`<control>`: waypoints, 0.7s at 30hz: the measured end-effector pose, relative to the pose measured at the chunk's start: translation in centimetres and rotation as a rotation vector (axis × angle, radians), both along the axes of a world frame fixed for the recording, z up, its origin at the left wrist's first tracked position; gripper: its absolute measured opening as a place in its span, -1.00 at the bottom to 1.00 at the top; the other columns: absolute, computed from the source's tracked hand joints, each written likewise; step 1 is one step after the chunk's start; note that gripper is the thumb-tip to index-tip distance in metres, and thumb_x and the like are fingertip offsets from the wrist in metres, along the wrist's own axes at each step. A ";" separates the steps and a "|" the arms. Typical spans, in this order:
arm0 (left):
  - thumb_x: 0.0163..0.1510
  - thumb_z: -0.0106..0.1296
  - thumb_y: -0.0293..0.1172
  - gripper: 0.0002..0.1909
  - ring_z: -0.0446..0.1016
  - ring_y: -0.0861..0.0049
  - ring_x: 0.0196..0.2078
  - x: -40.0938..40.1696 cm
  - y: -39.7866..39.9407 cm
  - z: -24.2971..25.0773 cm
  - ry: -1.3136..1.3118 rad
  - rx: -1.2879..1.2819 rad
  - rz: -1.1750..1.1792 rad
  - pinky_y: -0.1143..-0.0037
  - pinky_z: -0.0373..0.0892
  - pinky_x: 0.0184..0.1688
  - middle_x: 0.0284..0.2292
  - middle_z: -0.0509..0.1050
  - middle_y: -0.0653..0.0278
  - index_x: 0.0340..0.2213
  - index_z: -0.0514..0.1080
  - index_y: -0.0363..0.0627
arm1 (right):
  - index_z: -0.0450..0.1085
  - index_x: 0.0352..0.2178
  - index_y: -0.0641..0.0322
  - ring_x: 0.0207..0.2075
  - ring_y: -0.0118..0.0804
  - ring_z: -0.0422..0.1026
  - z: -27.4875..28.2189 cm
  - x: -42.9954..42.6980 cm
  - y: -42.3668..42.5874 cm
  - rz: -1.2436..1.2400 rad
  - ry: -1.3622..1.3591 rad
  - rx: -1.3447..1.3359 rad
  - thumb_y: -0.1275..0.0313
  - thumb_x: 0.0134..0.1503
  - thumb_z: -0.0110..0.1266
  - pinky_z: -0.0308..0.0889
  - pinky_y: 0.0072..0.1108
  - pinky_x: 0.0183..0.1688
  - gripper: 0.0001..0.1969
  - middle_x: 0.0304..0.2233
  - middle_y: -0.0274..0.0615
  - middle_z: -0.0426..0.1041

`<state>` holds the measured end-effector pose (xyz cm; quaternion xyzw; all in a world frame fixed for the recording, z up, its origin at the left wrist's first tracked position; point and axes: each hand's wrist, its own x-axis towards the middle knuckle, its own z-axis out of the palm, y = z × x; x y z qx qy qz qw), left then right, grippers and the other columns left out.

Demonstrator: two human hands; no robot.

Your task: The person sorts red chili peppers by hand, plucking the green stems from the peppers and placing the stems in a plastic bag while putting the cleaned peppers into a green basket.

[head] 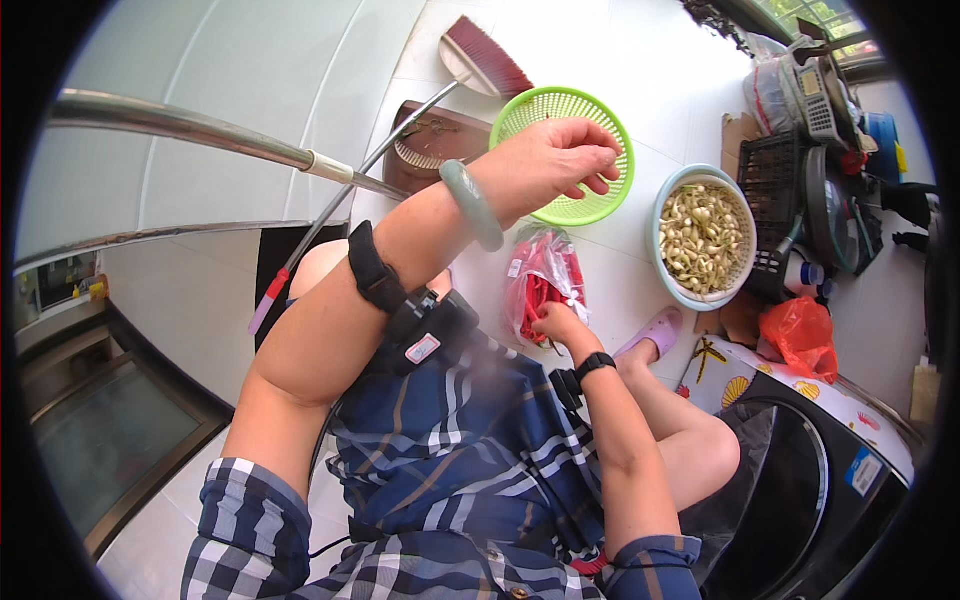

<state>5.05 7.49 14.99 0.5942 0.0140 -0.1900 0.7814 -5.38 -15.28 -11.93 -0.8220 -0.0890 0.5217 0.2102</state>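
My left hand [574,161] is raised over a green plastic colander basket [621,180], its fingers loosely curled; whether anything is between them does not show. A stone bangle and a black strap circle that arm. Lower down, my right hand [561,324] reaches into the opening of a clear plastic bag [551,251] on the tiled floor, with its fingertips on red chili peppers [534,296]. Whether those fingers grip a pepper is hard to tell. Right of the bag stands a blue-rimmed basin [654,247] holding an inner basket of small whitish bulbs [701,236] with thin stems.
A broom [480,60] and a brown dustpan [442,139] lie beyond the colander, the broom's pole slanting left. On the right are a black plastic crate [766,180], pan lids, a red plastic bag [801,337] and a black appliance [780,480]. A metal pole crosses upper left.
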 end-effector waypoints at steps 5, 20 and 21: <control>0.07 -0.09 -0.30 -0.75 0.39 0.69 -0.28 -0.3 -0.2 -1.0 0.044 0.052 -0.011 0.67 0.31 -0.28 -0.36 0.45 0.32 -0.25 0.34 -0.18 | 0.40 -0.33 0.23 -0.44 -0.37 0.39 6.5 -1.3 -4.3 0.213 0.117 0.075 0.31 -0.15 0.07 0.29 -0.57 -0.35 -0.69 -0.53 -0.22 0.43; 0.03 -0.06 -0.22 -0.64 0.39 0.53 -0.30 -3.3 -5.3 -3.8 -0.111 0.403 -0.492 0.57 0.32 -0.26 -0.34 0.44 0.25 -0.18 0.34 -0.20 | 0.26 -0.33 0.14 -0.34 -0.53 0.36 24.4 4.9 -5.9 -0.983 -0.041 0.877 0.49 -0.05 0.08 0.21 -0.71 -0.33 -0.78 -0.39 -0.37 0.38; 0.03 -0.06 -0.22 -0.62 0.38 0.50 -0.29 -3.7 -6.4 -4.0 -0.050 0.439 -0.512 0.56 0.32 -0.24 -0.34 0.44 0.21 -0.17 0.33 -0.22 | 0.26 -0.33 0.14 -0.34 -0.53 0.36 24.2 5.2 -5.9 -0.983 -0.037 0.889 0.49 -0.05 0.08 0.21 -0.71 -0.33 -0.78 -0.39 -0.37 0.38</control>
